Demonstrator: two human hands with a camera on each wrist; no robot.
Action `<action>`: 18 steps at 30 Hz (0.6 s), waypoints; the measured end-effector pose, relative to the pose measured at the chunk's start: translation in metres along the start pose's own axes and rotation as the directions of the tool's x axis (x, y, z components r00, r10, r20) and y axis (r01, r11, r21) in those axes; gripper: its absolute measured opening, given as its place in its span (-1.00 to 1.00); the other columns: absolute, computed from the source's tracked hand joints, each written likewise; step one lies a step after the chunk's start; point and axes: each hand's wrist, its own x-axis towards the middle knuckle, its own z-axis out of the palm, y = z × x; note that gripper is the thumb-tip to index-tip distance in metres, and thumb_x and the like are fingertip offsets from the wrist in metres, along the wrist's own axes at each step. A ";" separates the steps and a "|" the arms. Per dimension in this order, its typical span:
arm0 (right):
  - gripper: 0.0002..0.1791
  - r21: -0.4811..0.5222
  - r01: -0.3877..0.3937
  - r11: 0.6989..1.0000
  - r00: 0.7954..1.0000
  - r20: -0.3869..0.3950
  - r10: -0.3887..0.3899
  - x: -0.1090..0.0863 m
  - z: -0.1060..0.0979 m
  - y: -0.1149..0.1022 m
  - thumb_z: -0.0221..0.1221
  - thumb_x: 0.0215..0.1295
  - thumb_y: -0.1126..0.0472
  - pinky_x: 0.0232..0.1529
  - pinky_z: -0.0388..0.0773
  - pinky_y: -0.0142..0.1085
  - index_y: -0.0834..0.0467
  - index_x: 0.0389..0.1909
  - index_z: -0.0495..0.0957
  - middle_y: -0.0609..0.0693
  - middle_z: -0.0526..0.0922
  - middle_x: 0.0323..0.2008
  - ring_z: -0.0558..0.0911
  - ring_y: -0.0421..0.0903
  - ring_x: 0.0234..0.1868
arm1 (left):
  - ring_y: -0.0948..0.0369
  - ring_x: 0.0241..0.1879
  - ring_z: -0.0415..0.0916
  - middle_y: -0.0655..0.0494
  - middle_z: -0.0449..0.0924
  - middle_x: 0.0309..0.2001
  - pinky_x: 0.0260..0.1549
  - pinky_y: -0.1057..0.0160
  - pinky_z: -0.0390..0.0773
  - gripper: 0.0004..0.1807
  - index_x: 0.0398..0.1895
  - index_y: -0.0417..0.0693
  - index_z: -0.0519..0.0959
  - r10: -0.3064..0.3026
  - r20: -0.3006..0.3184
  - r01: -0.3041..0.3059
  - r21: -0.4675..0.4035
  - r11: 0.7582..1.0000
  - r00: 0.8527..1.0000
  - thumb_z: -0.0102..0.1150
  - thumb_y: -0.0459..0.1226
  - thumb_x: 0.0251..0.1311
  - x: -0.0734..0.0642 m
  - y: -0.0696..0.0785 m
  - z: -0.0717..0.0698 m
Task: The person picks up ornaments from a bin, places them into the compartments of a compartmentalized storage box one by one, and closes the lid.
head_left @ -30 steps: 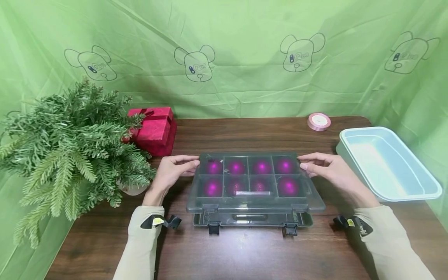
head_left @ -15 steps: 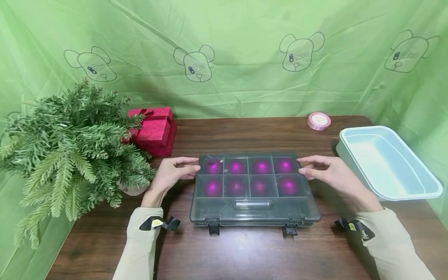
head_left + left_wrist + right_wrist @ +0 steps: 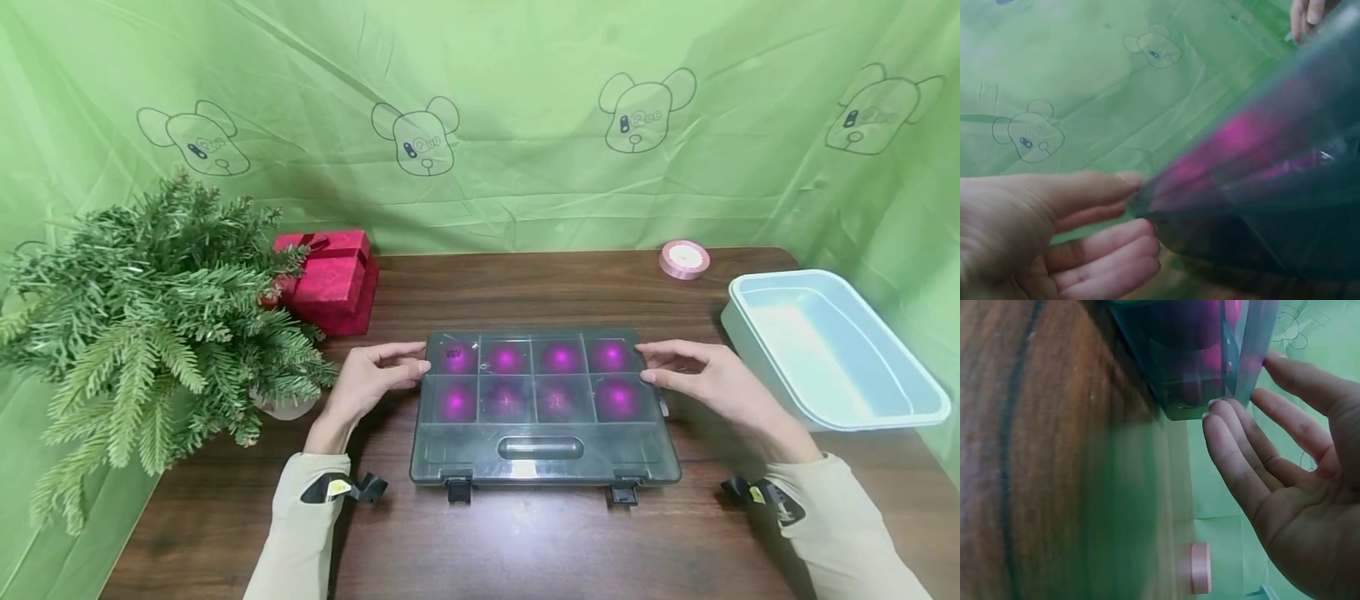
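A smoky grey, see-through compartment box point(image 3: 465, 454) lies on the table with its lid down over the base. Through the lid show several glossy magenta balls point(image 3: 562, 358), each in its own compartment. Two black latches point(image 3: 459, 491) stick out at the front, folded outward. My left hand point(image 3: 371, 382) pinches the lid's far left corner, its thumb point(image 3: 1116, 186) on one side and fingers point(image 3: 1125, 250) on the other. At the far right corner my right hand point(image 3: 705, 373) pinches the lid's edge likewise, with fingertips point(image 3: 1225, 412) against its side.
An artificial Christmas tree point(image 3: 150, 308) fills the left side, beside a red gift box point(image 3: 337, 279). A pink ribbon spool point(image 3: 684, 260) lies at the back right, near a pale blue plastic tray point(image 3: 817, 333). Green cloth point(image 3: 525, 192) hangs behind the table.
The lid's front edge has come down and toward me until it covers the base's front, which showed beneath it earlier. Both hands stay at its far corners, shifted slightly nearer.
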 end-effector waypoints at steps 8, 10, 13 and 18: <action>-0.47 0.000 0.013 1.000 0.999 -0.029 -0.013 -0.006 0.005 0.005 0.43 0.40 -0.03 0.17 0.35 -0.70 -0.08 0.36 0.65 -0.04 0.67 0.30 0.52 -0.43 0.27 | 0.15 -0.12 0.80 -0.05 0.81 -0.05 -0.13 0.31 0.74 -0.53 0.13 -0.12 0.78 0.097 -0.034 -0.094 0.077 0.993 0.995 0.64 -0.27 0.13 -0.009 -0.009 0.003; -0.49 -0.010 0.032 0.999 0.998 -0.051 -0.033 -0.007 0.007 0.006 0.44 0.40 -0.01 0.17 0.35 -0.70 -0.07 0.34 0.67 -0.03 0.68 0.27 0.53 -0.44 0.25 | 0.18 -0.07 0.78 -0.01 0.82 -0.07 -0.10 0.34 0.72 -0.57 0.08 -0.09 0.81 0.112 -0.057 -0.106 0.108 0.989 0.992 0.66 -0.23 0.11 -0.011 -0.010 0.005; -0.51 -0.025 0.040 0.999 0.996 -0.073 -0.042 -0.008 0.010 0.009 0.44 0.40 0.00 0.16 0.35 -0.71 -0.08 0.32 0.69 -0.04 0.70 0.24 0.54 -0.46 0.23 | 0.19 0.03 0.73 0.08 0.83 -0.07 0.02 0.35 0.66 -0.62 0.00 -0.03 0.85 0.124 -0.085 -0.111 0.146 0.983 0.989 0.68 -0.18 0.10 -0.013 -0.012 0.007; -0.53 -0.042 0.042 0.998 0.994 -0.103 -0.046 -0.006 0.013 0.011 0.44 0.39 -0.01 0.14 0.37 -0.71 -0.09 0.29 0.71 -0.06 0.73 0.20 0.57 -0.47 0.21 | 0.18 0.11 0.71 0.13 0.82 -0.06 0.17 0.31 0.60 -0.65 -0.02 -0.01 0.85 0.146 -0.105 -0.129 0.158 0.979 0.984 0.67 -0.19 0.10 -0.011 -0.014 0.008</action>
